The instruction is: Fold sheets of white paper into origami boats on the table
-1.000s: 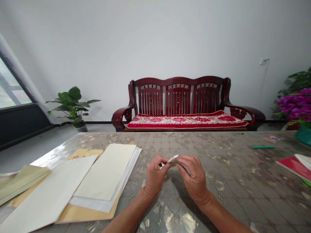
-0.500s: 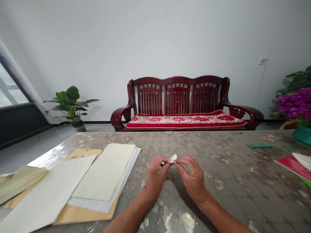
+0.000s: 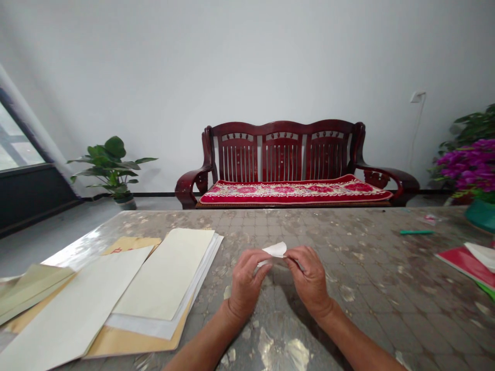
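A small piece of white paper [image 3: 275, 250], curved and partly folded, is held up between my two hands over the table. My left hand [image 3: 246, 275] pinches its left side, with the thumb below and the fingers above. At the right end, my right hand [image 3: 309, 278] grips the paper's edge between thumb and forefinger. The fingers cover parts of the paper, so its full shape is hidden. Left of my hands lies a stack of cream and white sheets [image 3: 166, 278] on a tan envelope [image 3: 131, 342].
A long pale sheet [image 3: 81, 309] and an olive folded paper [image 3: 33, 288] lie at the left. On the right are a green pen [image 3: 416, 232], a red booklet [image 3: 464, 263] and a teal flowerpot [image 3: 481, 214]. Beyond the table [image 3: 367, 247] stands a wooden bench [image 3: 282, 154].
The white paper shows more of its surface now, opened out into a wider curve. My hands have moved slightly apart, and the fingertips no longer meet at its middle.
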Demonstrator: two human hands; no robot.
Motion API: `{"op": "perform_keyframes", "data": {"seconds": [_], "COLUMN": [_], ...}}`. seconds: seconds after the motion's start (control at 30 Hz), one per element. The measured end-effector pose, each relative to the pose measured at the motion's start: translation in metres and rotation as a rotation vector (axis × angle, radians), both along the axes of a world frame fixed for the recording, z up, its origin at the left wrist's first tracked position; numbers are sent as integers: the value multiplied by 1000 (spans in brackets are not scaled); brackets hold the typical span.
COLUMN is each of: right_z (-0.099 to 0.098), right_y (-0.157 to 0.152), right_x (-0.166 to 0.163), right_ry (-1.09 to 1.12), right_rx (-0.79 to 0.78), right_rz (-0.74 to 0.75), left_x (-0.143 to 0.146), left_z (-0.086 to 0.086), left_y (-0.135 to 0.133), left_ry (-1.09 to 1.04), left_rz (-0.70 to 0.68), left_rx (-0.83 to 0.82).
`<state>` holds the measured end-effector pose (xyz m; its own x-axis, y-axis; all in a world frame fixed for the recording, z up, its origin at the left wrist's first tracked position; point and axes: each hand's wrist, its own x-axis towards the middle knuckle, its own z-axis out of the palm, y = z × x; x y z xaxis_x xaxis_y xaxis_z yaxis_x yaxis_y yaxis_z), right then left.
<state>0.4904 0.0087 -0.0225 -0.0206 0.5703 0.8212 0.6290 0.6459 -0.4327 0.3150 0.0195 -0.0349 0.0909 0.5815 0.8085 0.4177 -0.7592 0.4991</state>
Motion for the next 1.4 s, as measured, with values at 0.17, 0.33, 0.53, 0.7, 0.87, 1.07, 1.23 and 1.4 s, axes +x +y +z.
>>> {"op": "perform_keyframes", "data": {"seconds": [0.17,0.33,0.53,0.7,0.87,1.07,1.23,1.4], "right_z": [1,1,0,-3,-5,-6,-9,-9], "right_y": [0,-2,-3,-4,-3,-2,-1,-1], "right_x": [0,-1,-3,-6,-6,-8,-9,-10], "right_ry": [15,44,65,110,138,148,149,137], "right_rx": [-3,-4,-21,-36,-59,-73,-80,-80], "right_rz": [10,21,21,51,50,28,42,59], "left_x": [2,9,12,12,11,12,12,13], "left_z": [-5,-2,-2,1,0,-1,3,5], "left_y": [-3,-4,-5,-5,-5,-4,-5,-4], "left_ry": [53,35,29,29,9,14,68,66], "left_rz": [-28,8,50,81,92,39,73,86], "left_rx": [-31,-46,-102,-82,-75,-51,-23,-15]}}
